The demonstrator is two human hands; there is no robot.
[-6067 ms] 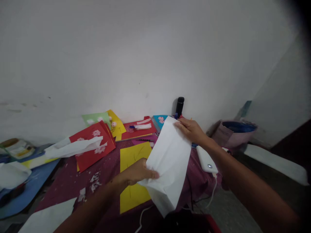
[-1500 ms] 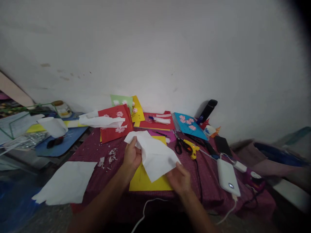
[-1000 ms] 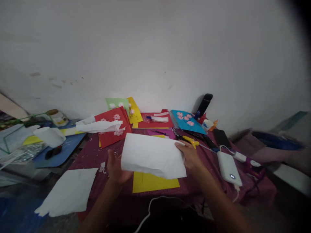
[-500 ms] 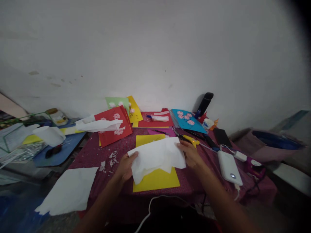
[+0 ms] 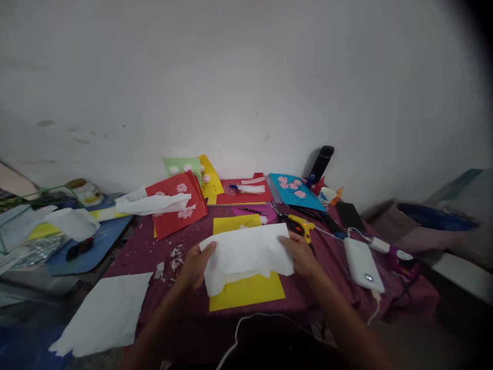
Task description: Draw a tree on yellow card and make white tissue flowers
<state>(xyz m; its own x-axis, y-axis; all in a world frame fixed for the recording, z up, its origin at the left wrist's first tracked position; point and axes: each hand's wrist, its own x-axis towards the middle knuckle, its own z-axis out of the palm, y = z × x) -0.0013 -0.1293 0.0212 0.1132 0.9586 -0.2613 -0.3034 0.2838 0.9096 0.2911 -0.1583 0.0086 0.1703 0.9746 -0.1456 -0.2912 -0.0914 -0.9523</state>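
A sheet of white tissue paper [image 5: 246,252] with a ragged lower edge is stretched between my two hands. My left hand [image 5: 197,264] pinches its left end, thumb on top. At the other end my right hand [image 5: 302,252] grips the paper the same way. Beneath the sheet lies a yellow card [image 5: 248,297], partly covered. A yellow glue gun [image 5: 302,223] and dark-handled scissors [image 5: 288,222] lie just beyond my right hand. White paper scraps [image 5: 177,257] are scattered left of my left hand.
Another white sheet [image 5: 106,311] hangs over the table's left edge. Red cards [image 5: 179,221] with pink flowers and a blue card [image 5: 296,192] stand at the back. A white power bank [image 5: 362,262] with cables lies right. A blue stool [image 5: 90,252] stands left.
The white paper has been lowered slightly and its upper edge is more level. Both hands keep their hold on it. The whole view has shifted a little.
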